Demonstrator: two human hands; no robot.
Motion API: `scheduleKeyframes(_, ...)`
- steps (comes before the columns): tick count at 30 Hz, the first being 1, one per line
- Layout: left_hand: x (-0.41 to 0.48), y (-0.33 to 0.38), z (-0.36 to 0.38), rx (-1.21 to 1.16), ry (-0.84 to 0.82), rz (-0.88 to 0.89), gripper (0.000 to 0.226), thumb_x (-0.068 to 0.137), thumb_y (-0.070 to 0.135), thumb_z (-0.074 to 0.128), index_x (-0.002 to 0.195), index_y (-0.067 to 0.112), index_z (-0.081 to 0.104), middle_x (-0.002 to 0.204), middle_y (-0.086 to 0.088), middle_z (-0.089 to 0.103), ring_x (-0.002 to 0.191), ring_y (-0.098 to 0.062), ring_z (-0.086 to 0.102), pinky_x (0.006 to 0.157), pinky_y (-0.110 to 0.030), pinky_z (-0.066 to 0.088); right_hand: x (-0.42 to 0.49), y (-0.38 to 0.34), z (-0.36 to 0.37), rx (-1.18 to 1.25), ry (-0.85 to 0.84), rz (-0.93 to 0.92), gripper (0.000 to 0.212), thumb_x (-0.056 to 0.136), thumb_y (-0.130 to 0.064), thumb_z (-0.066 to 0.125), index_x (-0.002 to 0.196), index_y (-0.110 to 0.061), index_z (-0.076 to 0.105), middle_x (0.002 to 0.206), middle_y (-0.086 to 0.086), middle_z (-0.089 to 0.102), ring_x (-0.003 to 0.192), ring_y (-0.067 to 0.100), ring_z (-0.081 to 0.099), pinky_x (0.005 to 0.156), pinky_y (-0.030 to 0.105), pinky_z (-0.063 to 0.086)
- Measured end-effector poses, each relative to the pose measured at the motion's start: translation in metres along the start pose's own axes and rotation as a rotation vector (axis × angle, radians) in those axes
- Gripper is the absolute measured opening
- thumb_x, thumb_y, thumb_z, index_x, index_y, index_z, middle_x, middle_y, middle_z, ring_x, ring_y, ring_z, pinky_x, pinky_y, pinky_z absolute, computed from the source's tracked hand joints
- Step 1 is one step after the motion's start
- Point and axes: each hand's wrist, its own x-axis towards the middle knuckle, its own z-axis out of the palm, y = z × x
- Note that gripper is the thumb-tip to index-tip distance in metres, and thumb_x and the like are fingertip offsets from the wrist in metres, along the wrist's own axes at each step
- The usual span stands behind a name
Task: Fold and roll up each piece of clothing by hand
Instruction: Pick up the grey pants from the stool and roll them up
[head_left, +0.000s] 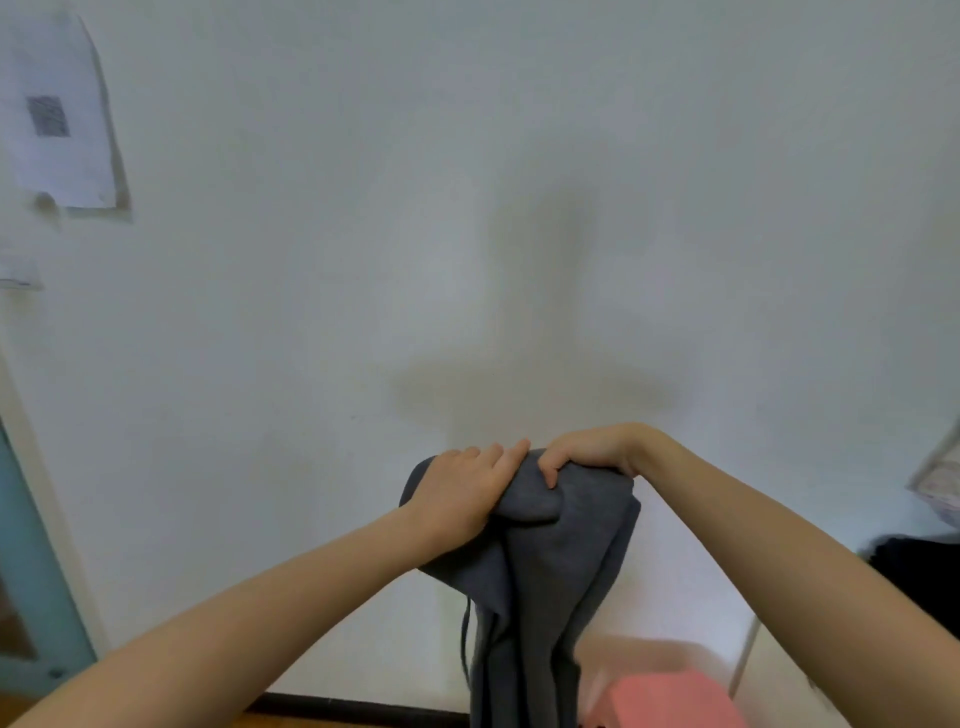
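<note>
Grey garment (550, 571) held up in the air by its bunched top, both hands on it.

It hangs in front of the white wall (519, 208), dangling limp out of the bottom of the view, a thin cord (464, 642) trailing off its left edge; whether it's trousers or a top I can't tell. The left hand (462, 493) is wrapped over the gathered cloth, and the right hand (587, 452) sits right beside it, fingers curled tight and thumb pinching the fabric. Holding it high like this looks meant to let the weight pull it straight before folding. Below stands something pink (670, 696), blurred. A printed sheet (57, 119) is stuck to the wall at upper left.
</note>
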Motion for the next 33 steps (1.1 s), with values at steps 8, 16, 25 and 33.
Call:
scheduleKeyframes(8,0.043,-0.006,-0.024,-0.58,-0.713,-0.275,0.055,0.066,0.017,0.079,0.117,0.016,0.057,0.108,-0.003,0.065,0.097,-0.023,0.062,0.083,-0.035,0.053,-0.02,0.021,0.047,-0.766,0.712,-0.349,0.091,0.077,-0.056,0.065,0.15,-0.022,0.022,0.153,0.001,0.032,0.137,0.022,0.034,0.113,0.041,0.028)
scheduleKeyframes(16,0.047,-0.022,-0.04,-0.941,-1.097,-0.128,0.03,0.079,-0.002,0.071,0.107,0.009,0.066,0.103,-0.01,0.07,0.094,-0.026,0.067,0.09,-0.043,0.054,0.014,0.064,0.079,-1.092,1.149,-0.596,0.12,0.044,-0.038,0.087,0.145,-0.016,0.026,0.107,0.009,0.065,0.085,0.028,0.066,0.072,0.038,0.055)
scheduleKeyframes(25,0.016,0.001,-0.036,-0.331,-0.651,-0.265,0.109,0.061,0.061,0.077,0.147,0.016,0.026,0.142,-0.003,0.045,0.127,-0.027,0.046,0.108,-0.046,0.035,0.026,0.039,0.063,-0.746,0.726,-0.319,0.048,0.073,-0.028,0.064,0.116,-0.023,0.044,0.1,0.0,0.063,0.089,0.026,0.062,0.068,0.035,0.048)
scheduleKeyframes(33,-0.03,0.019,0.003,0.13,-0.213,-0.137,0.116,0.082,0.046,0.065,0.14,0.029,-0.034,0.154,-0.016,0.014,0.142,-0.04,0.016,0.114,-0.061,0.005,0.014,0.015,0.02,-0.422,0.256,-0.255,0.053,0.057,-0.019,0.069,0.11,-0.02,0.06,0.103,0.001,0.069,0.092,0.021,0.066,0.081,0.04,0.057)
